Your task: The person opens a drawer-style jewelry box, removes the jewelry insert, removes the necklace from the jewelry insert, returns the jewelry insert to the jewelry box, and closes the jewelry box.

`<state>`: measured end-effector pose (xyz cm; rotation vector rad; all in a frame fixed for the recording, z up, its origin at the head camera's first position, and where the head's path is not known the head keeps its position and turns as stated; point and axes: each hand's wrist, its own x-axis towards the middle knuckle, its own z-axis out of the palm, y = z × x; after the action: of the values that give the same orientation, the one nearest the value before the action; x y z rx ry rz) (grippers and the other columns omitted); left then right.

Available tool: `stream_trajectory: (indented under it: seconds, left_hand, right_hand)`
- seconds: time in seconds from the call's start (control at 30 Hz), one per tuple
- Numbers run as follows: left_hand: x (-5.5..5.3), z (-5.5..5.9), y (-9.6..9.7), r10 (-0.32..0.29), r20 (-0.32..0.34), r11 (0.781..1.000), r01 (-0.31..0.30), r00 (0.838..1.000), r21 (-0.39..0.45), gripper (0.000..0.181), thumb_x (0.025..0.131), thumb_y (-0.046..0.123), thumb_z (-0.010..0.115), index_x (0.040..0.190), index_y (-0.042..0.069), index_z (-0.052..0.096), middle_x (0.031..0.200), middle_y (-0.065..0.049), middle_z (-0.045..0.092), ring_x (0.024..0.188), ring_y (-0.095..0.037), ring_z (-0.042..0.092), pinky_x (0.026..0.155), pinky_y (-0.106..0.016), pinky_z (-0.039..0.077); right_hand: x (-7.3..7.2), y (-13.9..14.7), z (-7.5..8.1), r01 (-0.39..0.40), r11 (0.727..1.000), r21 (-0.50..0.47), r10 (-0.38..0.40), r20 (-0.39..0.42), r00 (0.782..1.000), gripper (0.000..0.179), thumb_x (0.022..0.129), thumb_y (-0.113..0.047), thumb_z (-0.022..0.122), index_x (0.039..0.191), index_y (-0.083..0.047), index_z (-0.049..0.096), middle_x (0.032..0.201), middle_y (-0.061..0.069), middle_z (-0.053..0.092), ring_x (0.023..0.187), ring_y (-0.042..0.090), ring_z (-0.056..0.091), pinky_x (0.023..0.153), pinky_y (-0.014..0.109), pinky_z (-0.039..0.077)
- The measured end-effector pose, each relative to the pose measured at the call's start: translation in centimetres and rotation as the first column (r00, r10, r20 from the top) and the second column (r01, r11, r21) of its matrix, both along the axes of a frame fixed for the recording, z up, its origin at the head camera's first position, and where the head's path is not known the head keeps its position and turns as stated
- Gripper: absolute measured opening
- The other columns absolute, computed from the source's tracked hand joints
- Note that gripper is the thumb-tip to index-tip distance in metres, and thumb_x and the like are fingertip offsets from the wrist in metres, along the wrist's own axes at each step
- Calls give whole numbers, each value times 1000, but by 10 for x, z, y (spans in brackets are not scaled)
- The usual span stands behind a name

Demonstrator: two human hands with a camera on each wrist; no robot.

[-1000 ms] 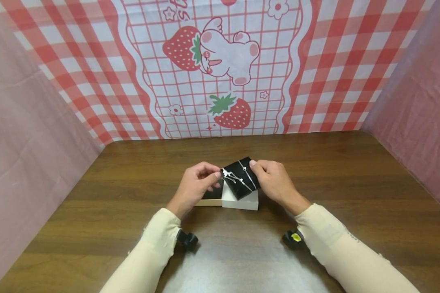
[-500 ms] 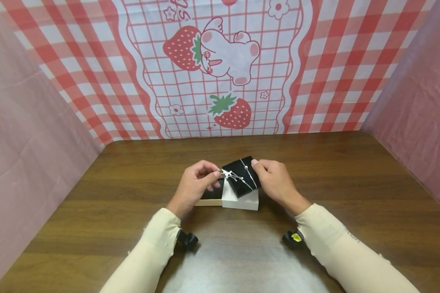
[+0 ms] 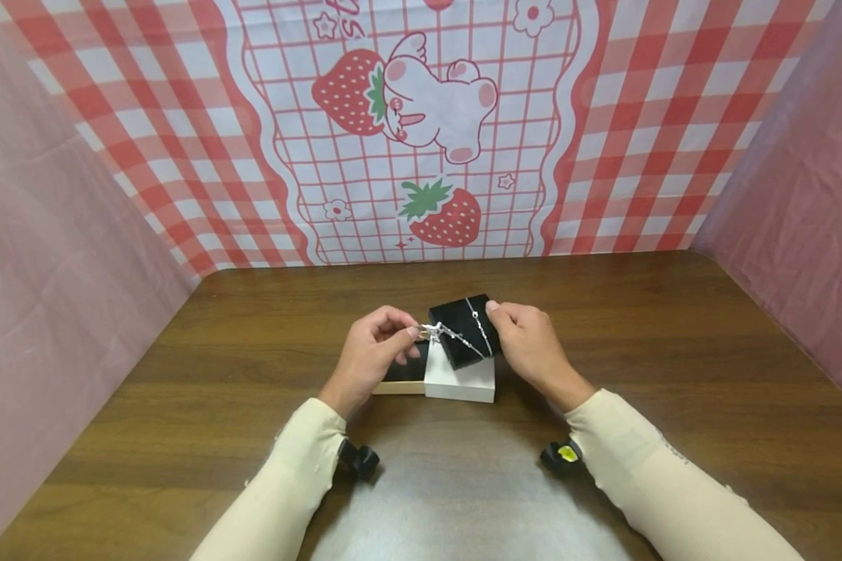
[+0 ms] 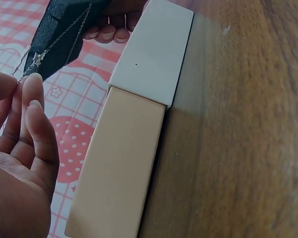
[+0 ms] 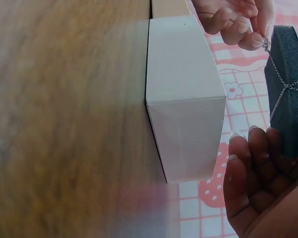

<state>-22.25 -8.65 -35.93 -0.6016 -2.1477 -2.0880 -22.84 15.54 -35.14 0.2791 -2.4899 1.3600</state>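
The chain (image 3: 435,332) is thin and silvery, with small bright ornaments; it bunches beside the pad's left edge and runs in two slanting strands over the black face. The pad (image 3: 456,318) is a thick, matt, speckled square, held tilted above the white cover (image 3: 461,389), midway between the tabletop's left and right edges and some way in from its far edge. In the right wrist view, strands cross on the pad's underside. The left hand (image 3: 375,351) pinches the chain's bunched end between thumb and forefinger; the right hand (image 3: 533,339) grips the pad by its right side.

The tan tray (image 3: 400,387), dark inside, juts from the cover toward the tabletop's left edge. The tabletop (image 3: 182,405) is brown wood grain, its far corners rounded, with a pale sheen toward the near side. Along the far edge rises a red-and-white checked cloth (image 3: 638,117) printed with strawberries and a white animal. Pink drapes (image 3: 63,234) flank both side edges. Cream sleeves (image 3: 673,483) cover the forearms, a black device (image 3: 359,458) at each wrist.
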Motion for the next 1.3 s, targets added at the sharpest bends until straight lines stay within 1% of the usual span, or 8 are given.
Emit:
stream_trajectory:
  seconds: [0.3, 0.43, 0.7, 0.9, 1.03, 1.13, 1.2, 1.3]
  left_hand:
    - [0, 0, 0, -23, -10, 1000, 23, 1000, 14, 13, 91, 3, 65, 98, -7, 61, 86, -11, 65, 68, -18, 65, 58, -25, 51]
    - [-1, 0, -1, -29, -9, 999, 29, 1000, 26, 14, 91, 2, 64, 98, -9, 60, 86, -12, 65, 68, -18, 65, 59, -25, 51]
    - [-1, -1, -3, -36, -14, 997, 36, 999, 61, 13, 92, 2, 63, 97, -9, 59, 84, -13, 64, 67, -19, 64, 59, -26, 51]
    - [-2, -4, -3, 5, -37, 994, -1, 999, 110, 15, 90, 3, 62, 95, -11, 58, 80, -13, 64, 63, -17, 63, 56, -25, 49]
    - [-3, -4, -3, 34, -44, 991, -28, 998, 131, 14, 88, 1, 60, 94, -11, 57, 78, -11, 64, 60, -17, 62, 54, -24, 48]
    - [-4, -4, -3, 51, -43, 990, -45, 998, 134, 15, 88, 1, 60, 95, -11, 57, 77, -12, 63, 59, -17, 62, 53, -24, 48]
    - [-4, -4, -3, 76, -40, 989, -70, 996, 130, 14, 88, 1, 60, 95, -11, 58, 78, -15, 63, 59, -17, 62, 53, -24, 48]
    - [-5, -4, -3, 142, -20, 984, -139, 990, 112, 10, 89, 1, 60, 95, -7, 59, 79, -18, 63, 59, -16, 61, 51, -24, 48]
  right_hand:
    - [-2, 1, 0, 29, 999, -14, -30, -23, 999, 47, 104, -31, 50, 65, -9, 62, 65, 2, 55, 71, 21, 50, 67, 35, 41]
    - [-2, 1, 0, 31, 999, -24, -32, -16, 999, 46, 104, -32, 50, 67, -8, 65, 66, 2, 57, 71, 21, 51, 67, 35, 42]
    - [-2, 1, -1, 28, 999, -41, -28, 10, 1000, 46, 105, -35, 49, 72, -7, 65, 67, 4, 55, 71, 22, 51, 66, 36, 41]
    - [-1, 1, -2, 40, 997, -70, -38, 30, 999, 47, 106, -35, 47, 75, -5, 68, 71, 6, 61, 73, 23, 54, 70, 35, 44]
    - [0, 1, -2, 40, 994, -98, -36, 43, 998, 49, 106, -35, 47, 73, -4, 65, 68, 6, 60, 69, 22, 56, 67, 34, 46]
    - [0, 0, -2, 42, 992, -120, -36, 46, 998, 49, 106, -36, 47, 72, -4, 64, 66, 6, 59, 64, 23, 56, 63, 33, 47]
    - [0, 0, -1, 41, 989, -140, -34, 55, 998, 49, 105, -37, 48, 72, -4, 63, 65, 7, 58, 61, 27, 58, 59, 33, 48]
    - [0, -1, -1, 31, 981, -190, -17, 75, 997, 49, 105, -36, 49, 72, -2, 60, 66, 12, 58, 61, 37, 60, 58, 37, 52]
